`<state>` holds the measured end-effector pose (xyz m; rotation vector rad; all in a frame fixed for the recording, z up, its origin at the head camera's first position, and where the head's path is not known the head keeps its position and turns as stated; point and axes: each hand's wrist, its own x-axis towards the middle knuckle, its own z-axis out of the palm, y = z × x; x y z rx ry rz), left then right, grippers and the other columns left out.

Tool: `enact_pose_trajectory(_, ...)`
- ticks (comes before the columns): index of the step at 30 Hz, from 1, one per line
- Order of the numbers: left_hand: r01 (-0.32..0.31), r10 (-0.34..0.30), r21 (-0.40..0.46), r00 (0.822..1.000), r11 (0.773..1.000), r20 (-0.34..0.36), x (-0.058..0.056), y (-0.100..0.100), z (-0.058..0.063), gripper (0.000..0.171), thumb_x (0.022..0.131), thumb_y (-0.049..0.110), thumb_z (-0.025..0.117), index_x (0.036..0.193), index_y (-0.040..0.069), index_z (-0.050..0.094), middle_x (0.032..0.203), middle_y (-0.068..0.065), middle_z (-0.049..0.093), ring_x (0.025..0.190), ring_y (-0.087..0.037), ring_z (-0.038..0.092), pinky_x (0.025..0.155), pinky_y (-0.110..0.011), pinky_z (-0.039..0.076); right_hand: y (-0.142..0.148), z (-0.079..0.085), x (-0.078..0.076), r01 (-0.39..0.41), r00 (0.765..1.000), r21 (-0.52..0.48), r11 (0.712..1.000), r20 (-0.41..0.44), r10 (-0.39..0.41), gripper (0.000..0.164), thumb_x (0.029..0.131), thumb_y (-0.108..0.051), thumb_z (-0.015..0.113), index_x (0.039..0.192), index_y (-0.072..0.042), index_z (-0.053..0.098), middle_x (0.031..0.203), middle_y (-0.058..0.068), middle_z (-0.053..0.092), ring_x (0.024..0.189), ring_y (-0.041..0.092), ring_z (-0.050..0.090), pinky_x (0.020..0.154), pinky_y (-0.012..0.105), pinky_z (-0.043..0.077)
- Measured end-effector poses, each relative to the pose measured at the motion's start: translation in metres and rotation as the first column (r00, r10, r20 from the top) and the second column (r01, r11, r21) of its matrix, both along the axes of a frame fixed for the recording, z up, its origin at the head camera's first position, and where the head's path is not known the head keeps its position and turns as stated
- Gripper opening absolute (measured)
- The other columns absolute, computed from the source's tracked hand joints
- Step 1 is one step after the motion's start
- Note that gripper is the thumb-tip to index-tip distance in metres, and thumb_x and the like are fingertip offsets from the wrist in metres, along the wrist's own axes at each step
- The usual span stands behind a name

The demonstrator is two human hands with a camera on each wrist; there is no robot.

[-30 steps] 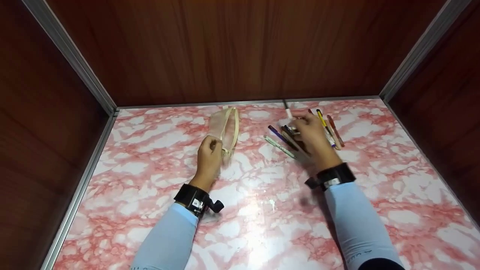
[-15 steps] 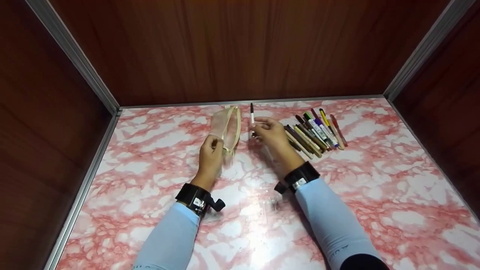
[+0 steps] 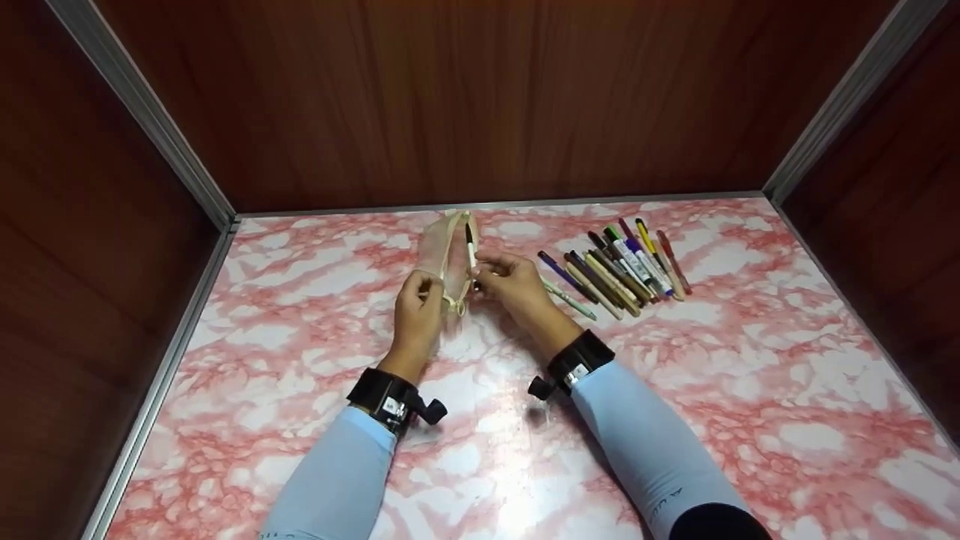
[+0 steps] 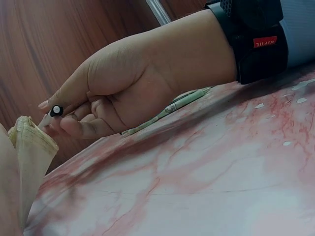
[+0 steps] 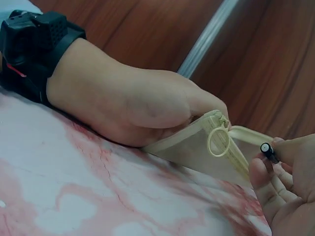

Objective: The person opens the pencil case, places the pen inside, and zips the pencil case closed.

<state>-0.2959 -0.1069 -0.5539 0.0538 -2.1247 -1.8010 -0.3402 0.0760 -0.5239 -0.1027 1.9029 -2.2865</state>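
Observation:
A cream mesh zip pouch (image 3: 435, 244) stands with its mouth spread near the back of the table. My left hand (image 3: 418, 304) pinches the near side of its rim; in the right wrist view a ring-shaped zip pull (image 5: 218, 142) hangs at the pouch's corner. My right hand (image 3: 517, 289) pinches a white marker with black ends (image 3: 470, 244) between thumb and fingers, its far end over the pouch's mouth. The left wrist view shows the marker's black rear end (image 4: 56, 110) poking out of the right hand's fingertips.
To the right lies a loose row of several pens and markers (image 3: 615, 274), with a purple pen (image 3: 568, 277) and a light green pen (image 3: 574, 301) at its left end. Wooden panels (image 3: 495, 97) with metal edging enclose the marbled red-and-white table (image 3: 300, 352).
My right hand has carried the marker leftward from the row of pens to the pouch's mouth. The left hand stays at the pouch's rim.

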Motion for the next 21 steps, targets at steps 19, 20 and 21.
enact_pose_trajectory(19,-0.130,0.102,-0.237,0.987,0.963,-0.127,0.0027,-0.0010,0.0035,0.015,0.108,0.016,0.062,0.101,0.004,0.067,0.130,-0.016,0.069,0.133,-0.037,0.061,0.116,-0.053,0.051,0.0002,0.0007,0.0014,-0.035,0.999,0.049,0.998,0.010,0.035,0.047,0.103,0.002,0.078,0.149,0.005,0.069,0.131,0.028,0.078,0.086,0.012,0.079,0.085,0.030,0.070)
enact_pose_trajectory(20,-0.128,0.100,-0.233,0.986,0.964,-0.131,0.0032,-0.0007,0.0033,0.015,0.108,0.016,0.062,0.100,0.004,0.066,0.131,-0.016,0.069,0.134,-0.037,0.061,0.117,-0.053,0.051,-0.0003,0.0015,0.0020,-0.038,0.999,0.060,0.997,0.013,0.038,0.047,0.103,0.002,0.078,0.149,0.005,0.068,0.132,0.028,0.078,0.087,0.012,0.079,0.086,0.031,0.070)
enact_pose_trajectory(21,-0.127,0.097,-0.234,0.986,0.964,-0.134,0.0034,-0.0004,0.0031,0.015,0.108,0.015,0.061,0.099,0.003,0.065,0.132,-0.017,0.069,0.134,-0.037,0.061,0.117,-0.052,0.051,-0.0009,0.0025,0.0029,-0.043,0.999,0.075,0.996,0.014,0.042,0.047,0.103,0.001,0.078,0.149,0.004,0.068,0.133,0.029,0.077,0.087,0.011,0.079,0.087,0.031,0.070)
